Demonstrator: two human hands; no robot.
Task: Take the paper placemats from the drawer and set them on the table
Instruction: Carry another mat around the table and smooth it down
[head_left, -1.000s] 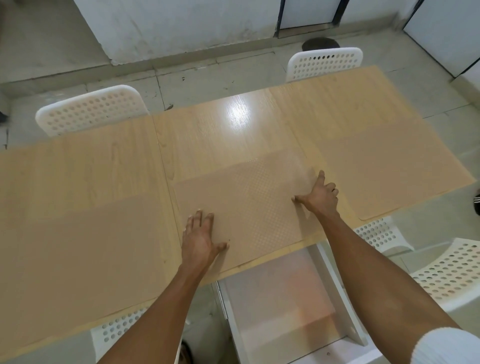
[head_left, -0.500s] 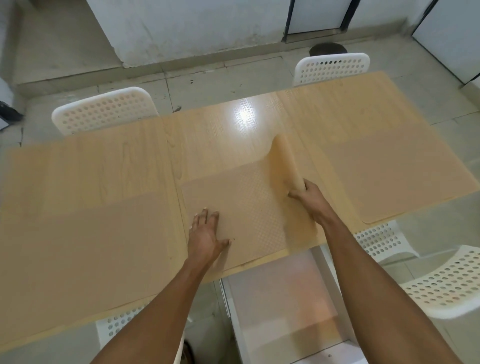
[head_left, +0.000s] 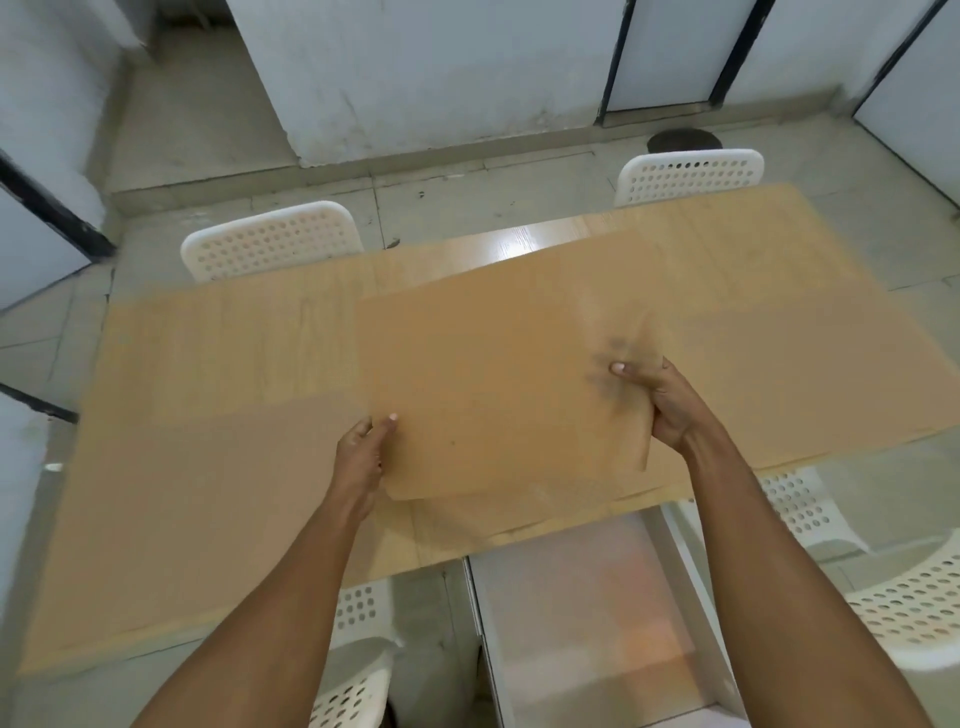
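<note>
Wooden worktop mid-frame; placemat lifted at centre, left hand grip pinching its lower-left edge, right hand grip holding its right edge; open drawer below.

A plain dining or canteen room. White perforated plastic chairs stand around a long wood-grain desk. The floor is grey tile, the walls pale and scuffed.

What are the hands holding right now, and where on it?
A tan paper placemat, lifted off the table: left hand pinches its near-left edge, right hand its right edge.
</note>
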